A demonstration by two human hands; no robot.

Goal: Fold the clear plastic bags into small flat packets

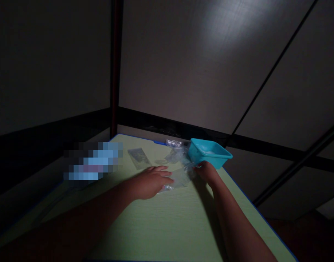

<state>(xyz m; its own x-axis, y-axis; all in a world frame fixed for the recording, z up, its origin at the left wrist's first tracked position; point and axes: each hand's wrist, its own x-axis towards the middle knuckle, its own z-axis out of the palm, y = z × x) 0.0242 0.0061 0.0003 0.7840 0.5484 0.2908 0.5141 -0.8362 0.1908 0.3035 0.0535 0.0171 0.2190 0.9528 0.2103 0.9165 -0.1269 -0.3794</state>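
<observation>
A clear plastic bag (181, 176) lies on the pale green table (161, 222) between my hands. My left hand (150, 182) rests flat over its left end, fingers stretched out and apart. At the bag's right end, my right hand (206, 171) has its fingers closed on the edge of the plastic, just in front of a turquoise basin (210, 156). More crumpled clear plastic (177, 154) lies beyond the bag, near the basin's left side. Further left is a flat, see-through packet (138, 158); what it contains is too dim to make out.
A blurred-out bluish patch (98, 160) covers something at the table's left edge. Shiny crumpled plastic (173, 143) lies at the far edge beside a blue strip (160, 143). Dark panelled walls (177, 72) stand behind the table.
</observation>
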